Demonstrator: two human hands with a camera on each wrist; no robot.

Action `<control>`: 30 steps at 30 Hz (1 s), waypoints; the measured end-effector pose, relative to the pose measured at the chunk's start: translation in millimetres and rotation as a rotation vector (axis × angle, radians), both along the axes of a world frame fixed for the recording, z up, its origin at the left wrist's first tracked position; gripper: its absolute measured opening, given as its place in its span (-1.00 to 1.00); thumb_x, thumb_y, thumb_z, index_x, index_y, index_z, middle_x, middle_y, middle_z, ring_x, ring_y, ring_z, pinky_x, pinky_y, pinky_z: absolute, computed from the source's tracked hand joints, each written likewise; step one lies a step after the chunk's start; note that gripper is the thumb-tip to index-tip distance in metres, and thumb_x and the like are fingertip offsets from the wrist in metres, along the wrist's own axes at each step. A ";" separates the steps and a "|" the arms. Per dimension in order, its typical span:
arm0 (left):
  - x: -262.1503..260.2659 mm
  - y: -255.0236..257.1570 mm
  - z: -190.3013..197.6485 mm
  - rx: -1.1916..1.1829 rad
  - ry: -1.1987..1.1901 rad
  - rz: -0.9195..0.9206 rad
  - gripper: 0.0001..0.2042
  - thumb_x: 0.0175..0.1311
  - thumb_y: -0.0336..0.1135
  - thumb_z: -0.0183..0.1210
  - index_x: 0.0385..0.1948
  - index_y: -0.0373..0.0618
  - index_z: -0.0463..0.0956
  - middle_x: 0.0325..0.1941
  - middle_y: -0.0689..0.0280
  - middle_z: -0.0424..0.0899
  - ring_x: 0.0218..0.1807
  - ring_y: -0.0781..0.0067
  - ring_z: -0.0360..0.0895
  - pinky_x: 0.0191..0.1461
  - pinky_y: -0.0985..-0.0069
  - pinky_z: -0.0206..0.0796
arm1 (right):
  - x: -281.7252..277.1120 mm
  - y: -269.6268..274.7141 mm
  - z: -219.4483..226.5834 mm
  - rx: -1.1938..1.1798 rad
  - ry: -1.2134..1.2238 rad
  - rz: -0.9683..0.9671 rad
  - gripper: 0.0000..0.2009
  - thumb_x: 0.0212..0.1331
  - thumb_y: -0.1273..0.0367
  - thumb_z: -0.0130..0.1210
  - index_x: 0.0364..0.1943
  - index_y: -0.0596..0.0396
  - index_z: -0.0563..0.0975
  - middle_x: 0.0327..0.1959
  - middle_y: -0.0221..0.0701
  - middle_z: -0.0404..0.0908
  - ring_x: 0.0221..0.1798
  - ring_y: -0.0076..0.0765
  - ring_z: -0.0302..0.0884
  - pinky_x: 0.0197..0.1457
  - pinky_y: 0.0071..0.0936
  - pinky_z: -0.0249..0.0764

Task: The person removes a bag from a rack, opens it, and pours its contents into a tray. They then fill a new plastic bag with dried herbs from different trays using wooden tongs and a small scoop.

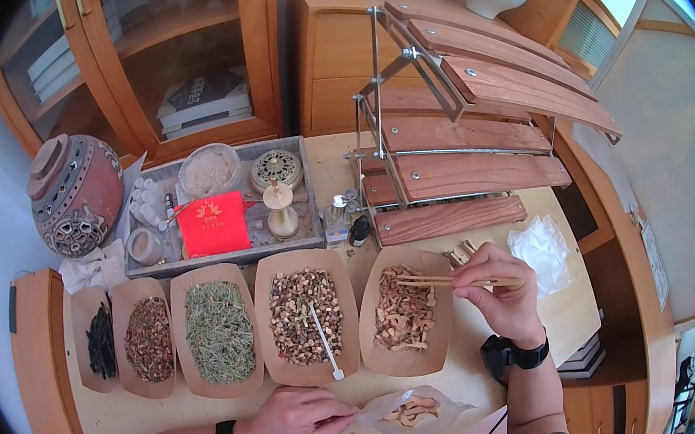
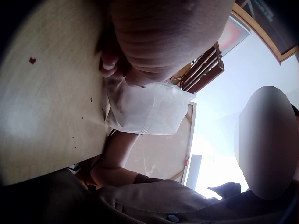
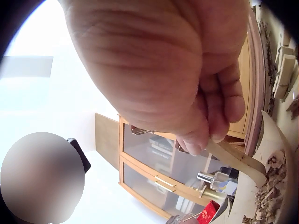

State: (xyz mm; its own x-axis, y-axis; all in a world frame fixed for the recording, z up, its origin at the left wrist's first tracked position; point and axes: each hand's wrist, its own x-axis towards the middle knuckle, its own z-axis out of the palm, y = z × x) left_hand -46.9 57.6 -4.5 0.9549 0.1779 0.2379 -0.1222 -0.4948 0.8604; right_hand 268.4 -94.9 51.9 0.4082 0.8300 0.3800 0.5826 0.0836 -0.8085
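My right hand [image 1: 500, 288] grips a pair of wooden tweezers [image 1: 426, 281], their tips over the dried tan pieces [image 1: 403, 319] in the rightmost paper tray [image 1: 401, 363]. In the right wrist view the tweezers [image 3: 236, 161] reach down from thumb and fingers to the tray. Low in the head view, my left hand [image 1: 300, 422] pinches the left edge of a translucent white bag [image 1: 441, 409]. Pale dried slices [image 1: 413, 410] show in it. The left wrist view has the bag [image 2: 152, 107] standing out beyond the fingers.
More paper trays of dried herbs line up leftward, one with a small white scoop [image 1: 323, 339]. Behind them sits a grey tray [image 1: 293, 241] with a red pouch [image 1: 214, 223] and a burner [image 1: 277, 170]. A slatted wooden rack [image 1: 464, 174] and a crumpled plastic bag [image 1: 542, 252] stand beyond.
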 end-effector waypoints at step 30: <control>-1.3 1.6 1.0 0.005 0.030 -0.014 -0.88 0.21 -0.45 0.43 -0.24 -0.18 0.78 -0.34 0.29 0.79 -0.45 0.44 0.70 -0.40 0.51 0.54 | 0.9 0.3 -2.8 0.011 0.031 -0.045 -0.84 0.09 0.61 0.42 -0.26 0.11 0.75 -0.23 -0.39 0.70 -0.13 -0.35 0.61 -0.02 -0.42 0.51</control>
State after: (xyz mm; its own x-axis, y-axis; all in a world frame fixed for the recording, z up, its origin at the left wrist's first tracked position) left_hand -48.3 59.2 -3.5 0.9639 0.1633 0.2103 -0.1036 -0.4976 0.8612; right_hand 269.2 -94.6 49.1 0.4573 0.8064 0.3750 0.5603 0.0663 -0.8257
